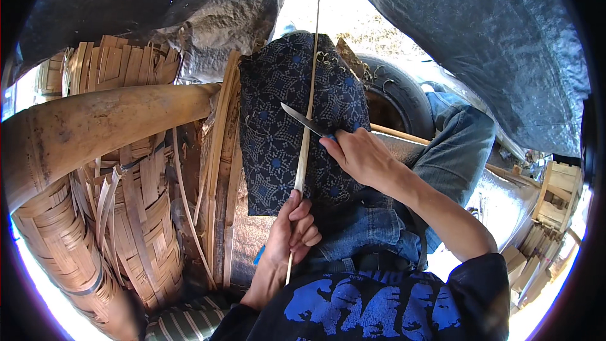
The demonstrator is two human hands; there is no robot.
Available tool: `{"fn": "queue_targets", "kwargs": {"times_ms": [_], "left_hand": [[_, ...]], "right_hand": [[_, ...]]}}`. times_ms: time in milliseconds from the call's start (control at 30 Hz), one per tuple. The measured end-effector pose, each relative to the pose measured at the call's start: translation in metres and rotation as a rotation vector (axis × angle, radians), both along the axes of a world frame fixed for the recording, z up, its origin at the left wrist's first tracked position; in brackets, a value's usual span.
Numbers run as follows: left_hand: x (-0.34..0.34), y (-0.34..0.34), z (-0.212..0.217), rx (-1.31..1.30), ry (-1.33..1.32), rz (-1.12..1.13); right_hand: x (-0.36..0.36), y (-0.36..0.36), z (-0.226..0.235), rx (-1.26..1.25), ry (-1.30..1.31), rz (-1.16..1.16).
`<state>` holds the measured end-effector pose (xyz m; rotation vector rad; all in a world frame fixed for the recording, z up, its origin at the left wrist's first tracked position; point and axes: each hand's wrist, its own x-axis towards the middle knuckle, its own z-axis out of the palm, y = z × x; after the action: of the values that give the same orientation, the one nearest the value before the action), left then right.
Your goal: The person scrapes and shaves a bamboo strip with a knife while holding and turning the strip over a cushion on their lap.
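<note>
My left hand [293,230] is closed round the lower part of a long, thin bamboo strip [304,158], whose short end sticks out below the fist. The strip runs away from me, narrowing toward its far tip. In my right hand [360,155] is a knife [304,120] with a blue handle, mostly hidden by the fingers. Its blade lies across the strip at about mid-length, pointing up and to the left. Beneath both lies a dark cloth [271,132] with a white-dotted and blue flower pattern, spread over my lap. Thin curled shavings cling to it.
A thick bamboo pole [113,117] crosses the left side, above woven bamboo baskets [57,233]. Upright bamboo slats [221,215] stand beside the cloth. A black tyre [401,91] lies at the far right of it. Dark plastic sheeting [480,38] hangs at the upper right.
</note>
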<state>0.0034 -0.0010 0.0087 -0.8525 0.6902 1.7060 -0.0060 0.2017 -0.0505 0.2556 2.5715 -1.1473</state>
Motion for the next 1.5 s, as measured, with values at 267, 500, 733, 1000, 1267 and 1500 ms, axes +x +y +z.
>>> {"fn": "queue_targets", "kwargs": {"times_ms": [267,500,733,1000,1267,1500], "left_hand": [[0.009,-0.011,0.009,-0.012,0.015,0.027],[0.004,0.003,-0.015,-0.496,0.742,-0.518],[0.005,0.014,-0.010,-0.884,1.363,-0.844],[0.011,0.025,-0.007,-1.158,1.461,-1.136],[0.023,0.003,-0.004,-0.914,1.373,-0.891],[0.007,-0.001,-0.011,-0.297,0.518,-0.409]], "right_hand": [[-0.038,0.040,-0.014,-0.049,0.145,-0.102],[0.005,0.014,0.016,-0.044,0.103,-0.010],[0.010,0.003,0.030,0.183,0.069,0.020],[0.004,0.003,0.024,0.132,-0.054,0.055],[-0.034,0.027,-0.010,0.102,0.225,-0.102],[-0.009,0.027,0.028,-0.093,0.121,-0.105]]}}
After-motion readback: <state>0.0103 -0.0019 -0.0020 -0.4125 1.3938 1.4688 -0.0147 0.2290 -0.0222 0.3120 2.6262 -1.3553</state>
